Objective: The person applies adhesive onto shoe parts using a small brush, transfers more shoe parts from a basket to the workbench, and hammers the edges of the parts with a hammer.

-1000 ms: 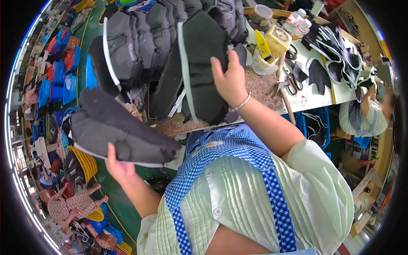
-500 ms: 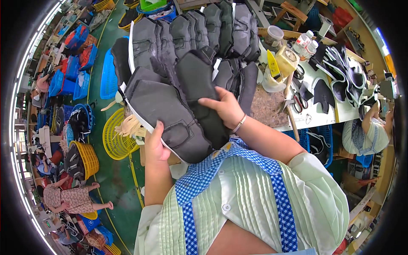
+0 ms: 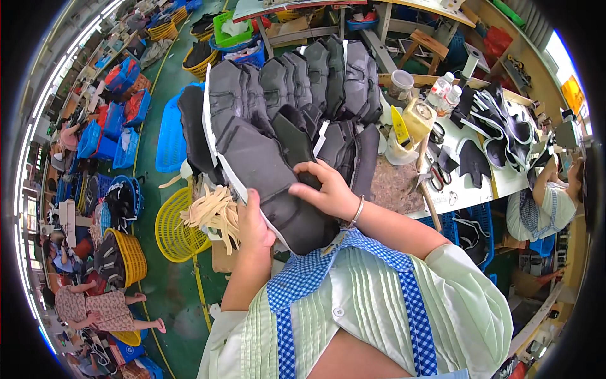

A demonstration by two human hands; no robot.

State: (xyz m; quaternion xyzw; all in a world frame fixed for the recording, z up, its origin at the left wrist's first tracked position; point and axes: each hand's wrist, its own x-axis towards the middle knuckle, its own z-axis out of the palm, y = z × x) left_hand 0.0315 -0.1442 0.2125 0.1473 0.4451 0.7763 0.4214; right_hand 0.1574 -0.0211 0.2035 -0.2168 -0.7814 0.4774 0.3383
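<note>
Moved: hands, closer together. White-edged black padded panel — before the torso, below the propped row of black panels. Left hand: clamped on its white edge. Right hand: at the opposite edge, grip unclear. Advisable: light, flat support — no creasing.

Green floor, yellow line, wooden stool, bright strip lights

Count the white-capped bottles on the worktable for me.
2: the farther bottle and the nearer bottle, close together, beyond and right of the yellowish container. Others may be hidden.
</note>
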